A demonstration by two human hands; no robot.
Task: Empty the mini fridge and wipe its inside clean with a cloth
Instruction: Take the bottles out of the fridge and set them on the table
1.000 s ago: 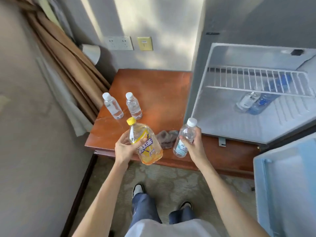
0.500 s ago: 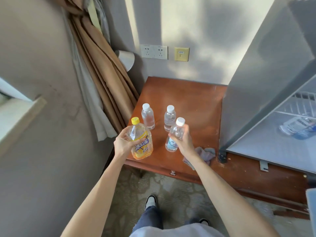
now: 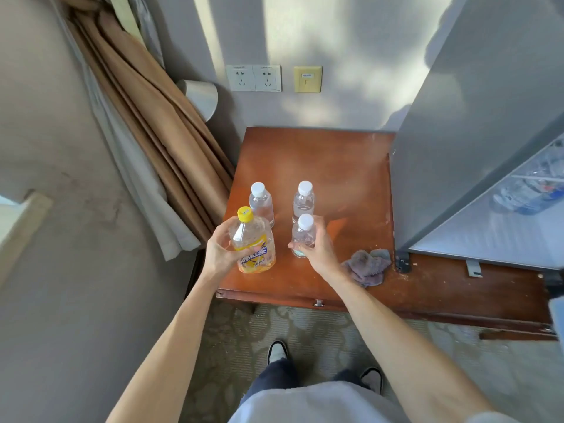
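My left hand (image 3: 220,251) grips a yellow-capped iced tea bottle (image 3: 254,241) at the front left of the wooden table (image 3: 335,166). My right hand (image 3: 317,248) holds a small water bottle (image 3: 303,235) upright just right of it. Two more small water bottles (image 3: 261,203) (image 3: 304,199) stand on the table right behind. A grey cloth (image 3: 366,266) lies crumpled to the right of my right hand. The mini fridge (image 3: 476,117) stands open at the right, with bottles (image 3: 528,190) still lying inside.
Brown and white curtains (image 3: 146,123) hang left of the table. Wall sockets (image 3: 254,77) and a yellow plate (image 3: 307,79) sit above it. A white wall fitting (image 3: 201,96) sticks out beside the curtains. Patterned carpet (image 3: 299,325) and my shoes lie below.
My view swung left, away from the fridge interior. Both hands carried their bottles leftward and down to the table, beside the two standing water bottles.
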